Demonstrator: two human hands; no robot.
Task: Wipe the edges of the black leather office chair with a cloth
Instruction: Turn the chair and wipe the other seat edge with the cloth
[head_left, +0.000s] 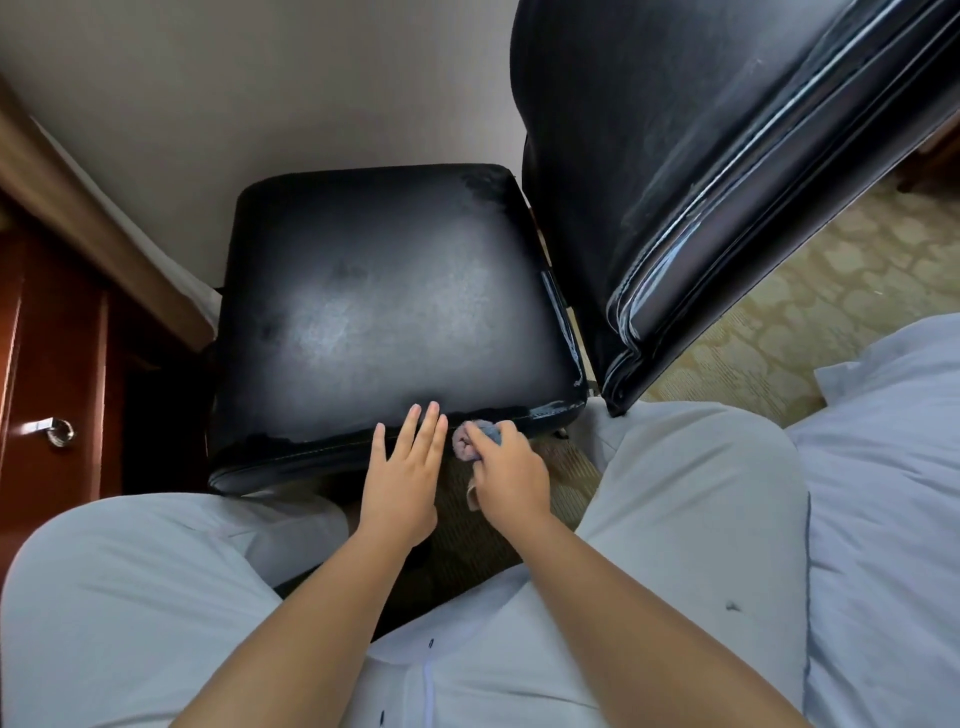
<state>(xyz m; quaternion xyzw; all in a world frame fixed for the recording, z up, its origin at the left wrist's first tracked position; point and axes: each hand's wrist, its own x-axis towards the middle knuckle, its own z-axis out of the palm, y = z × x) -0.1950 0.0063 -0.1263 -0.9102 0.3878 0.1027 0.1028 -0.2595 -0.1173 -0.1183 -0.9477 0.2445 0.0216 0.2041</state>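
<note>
The black leather office chair has its worn seat in the middle of the view and its backrest rising at the upper right. My left hand lies flat with straight fingers on the seat's near edge. Just to its right, my right hand grips a bunched grey-blue cloth and holds it against the same near edge, towards the seat's right corner. Most of the cloth is hidden under my fingers.
A dark wooden cabinet with a metal handle stands close on the left. A white bed cover lies at the right. Patterned carpet shows beyond the backrest. My knees in light trousers flank the seat's near edge.
</note>
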